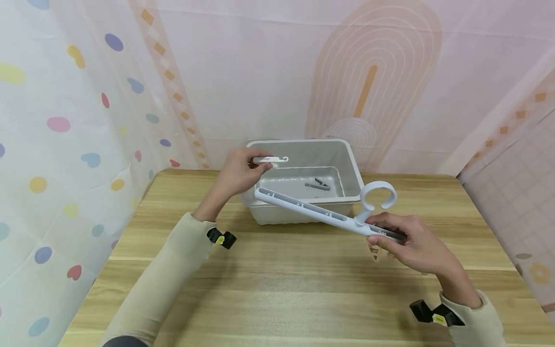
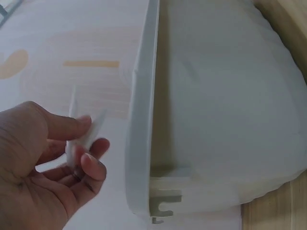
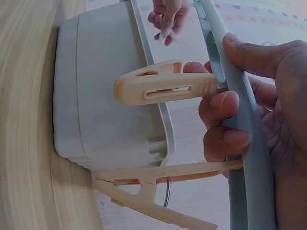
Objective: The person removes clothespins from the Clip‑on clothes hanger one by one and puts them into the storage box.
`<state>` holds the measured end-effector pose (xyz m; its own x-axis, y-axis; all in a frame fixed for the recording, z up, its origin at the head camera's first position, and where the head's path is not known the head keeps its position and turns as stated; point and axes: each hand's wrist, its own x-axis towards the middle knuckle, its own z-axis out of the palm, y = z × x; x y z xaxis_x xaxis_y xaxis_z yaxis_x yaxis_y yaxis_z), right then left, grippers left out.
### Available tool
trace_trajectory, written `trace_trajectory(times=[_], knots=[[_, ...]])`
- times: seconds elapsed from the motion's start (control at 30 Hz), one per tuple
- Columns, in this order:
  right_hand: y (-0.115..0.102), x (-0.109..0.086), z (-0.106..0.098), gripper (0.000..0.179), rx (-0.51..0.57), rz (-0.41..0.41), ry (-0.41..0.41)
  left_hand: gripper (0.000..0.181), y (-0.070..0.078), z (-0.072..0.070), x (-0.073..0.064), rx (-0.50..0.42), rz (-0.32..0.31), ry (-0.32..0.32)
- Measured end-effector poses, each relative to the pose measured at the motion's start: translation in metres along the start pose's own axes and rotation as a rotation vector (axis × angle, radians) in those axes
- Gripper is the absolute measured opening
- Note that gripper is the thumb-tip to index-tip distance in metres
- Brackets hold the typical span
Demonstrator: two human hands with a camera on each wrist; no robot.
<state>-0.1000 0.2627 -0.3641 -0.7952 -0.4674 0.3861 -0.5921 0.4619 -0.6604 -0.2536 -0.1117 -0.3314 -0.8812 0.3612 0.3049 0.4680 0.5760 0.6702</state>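
Over the left end of a light grey plastic bin (image 1: 353, 178), my left hand (image 1: 243, 171) pinches a white clothes peg (image 1: 270, 159) with a small loop at its end. The left wrist view shows the peg (image 2: 73, 108) blurred between thumb and fingers. My right hand (image 1: 418, 243) grips one end of a pale blue clip hanger (image 1: 308, 208). Its bar slants across the bin's front, hook upward. Two beige pegs (image 3: 163, 89) hang from the bar near my right fingers, as the right wrist view shows.
Small grey pegs (image 1: 318, 186) lie on the bin's floor. The bin stands at the back of a wood-grain table (image 1: 277, 289), close to a patterned cloth backdrop (image 1: 260, 72). Another patterned cloth (image 1: 86, 159) hangs along the left side.
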Motion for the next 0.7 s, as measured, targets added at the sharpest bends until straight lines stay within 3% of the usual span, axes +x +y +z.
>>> trace_trajectory(times=[0.2,0.33,0.7], knots=[[0.002,0.001,0.001,0.04,0.007,-0.008,-0.019,0.036,-0.006,0.0,0.006,0.053,-0.123,-0.025],[0.003,0.002,0.002,0.039,-0.004,-0.02,-0.028,0.042,-0.01,-0.003,0.005,0.042,-0.15,-0.019],[0.003,0.002,0.003,0.033,-0.026,0.007,-0.057,0.044,-0.007,-0.01,-0.016,-0.036,-0.017,0.006]])
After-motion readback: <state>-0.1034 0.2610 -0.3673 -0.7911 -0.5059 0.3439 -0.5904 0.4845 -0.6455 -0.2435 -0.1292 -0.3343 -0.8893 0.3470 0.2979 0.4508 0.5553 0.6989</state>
